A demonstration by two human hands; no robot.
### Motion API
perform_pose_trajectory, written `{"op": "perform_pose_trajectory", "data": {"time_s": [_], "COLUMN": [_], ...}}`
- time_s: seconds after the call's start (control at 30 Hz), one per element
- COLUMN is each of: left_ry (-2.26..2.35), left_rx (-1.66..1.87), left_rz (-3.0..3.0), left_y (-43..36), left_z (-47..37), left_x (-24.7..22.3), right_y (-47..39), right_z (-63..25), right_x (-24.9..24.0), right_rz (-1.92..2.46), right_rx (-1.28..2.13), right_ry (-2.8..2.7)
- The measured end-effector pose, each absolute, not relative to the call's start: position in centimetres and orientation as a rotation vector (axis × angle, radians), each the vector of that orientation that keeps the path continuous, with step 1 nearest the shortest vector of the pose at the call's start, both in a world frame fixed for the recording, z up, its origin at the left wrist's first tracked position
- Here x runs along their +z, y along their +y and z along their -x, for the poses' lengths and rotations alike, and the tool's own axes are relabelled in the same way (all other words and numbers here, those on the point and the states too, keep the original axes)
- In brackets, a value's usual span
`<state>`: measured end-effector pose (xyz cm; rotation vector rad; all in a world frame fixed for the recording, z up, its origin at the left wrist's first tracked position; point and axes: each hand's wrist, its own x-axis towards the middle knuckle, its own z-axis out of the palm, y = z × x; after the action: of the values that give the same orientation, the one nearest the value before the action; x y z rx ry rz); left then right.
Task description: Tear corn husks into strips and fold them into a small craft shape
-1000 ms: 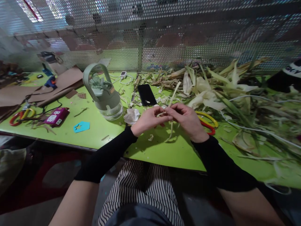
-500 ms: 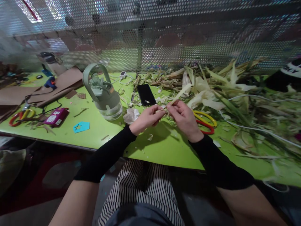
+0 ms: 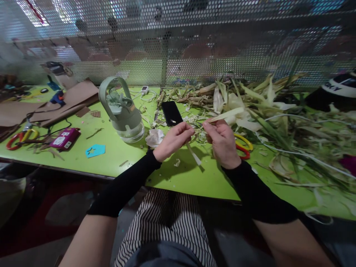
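Note:
Both hands work over the green table (image 3: 178,178), a short gap between them. My left hand (image 3: 176,139) is closed in a pinch on a thin corn husk strip (image 3: 194,154), whose pale end hangs below the fingers. My right hand (image 3: 221,142) pinches the other side, and a wider pale husk strip (image 3: 230,112) extends from it to the upper right. Thin strands run between the fingertips; how they join is too small to tell. Scissors with red and yellow handles (image 3: 244,142) lie partly hidden beside my right hand. A black phone (image 3: 171,113) lies behind my left hand.
A green-lidded bottle (image 3: 125,115) and crumpled tissue (image 3: 154,138) stand left of my hands. A husk pile (image 3: 267,100) and white cable (image 3: 300,158) spread right. Further left are a purple box (image 3: 65,138), blue card (image 3: 95,150) and other scissors (image 3: 22,138). A perforated screen (image 3: 178,44) rises behind.
My hands have moved slightly apart, the right one shifting right. A pale strip end now hangs below my left hand, and strands show between the fingertips.

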<state>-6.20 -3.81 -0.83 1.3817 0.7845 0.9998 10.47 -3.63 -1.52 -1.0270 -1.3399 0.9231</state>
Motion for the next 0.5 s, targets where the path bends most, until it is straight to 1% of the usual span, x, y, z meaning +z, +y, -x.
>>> {"op": "perform_pose_trajectory", "data": {"time_s": [0.13, 0.37, 0.5], "left_ry": [0.785, 0.717, 0.684], "left_rx": [1.001, 0.907, 0.799], "left_rz": [-1.403, -1.488, -1.468], "left_y": [-3.9, -4.5, -4.4], "left_z": [6.3, 6.5, 6.7], "left_x": [-0.8, -0.3, -0.1], "right_y": [-3.4, -3.5, -3.4], "right_z": [-10.3, -10.2, -10.6], "right_x": [-1.4, -0.6, -0.5], "right_rz": [1.032, 1.064, 1.081], "right_rx": [0.974, 1.037, 1.067], "right_ry": [-1.229, -1.109, -1.163]}}
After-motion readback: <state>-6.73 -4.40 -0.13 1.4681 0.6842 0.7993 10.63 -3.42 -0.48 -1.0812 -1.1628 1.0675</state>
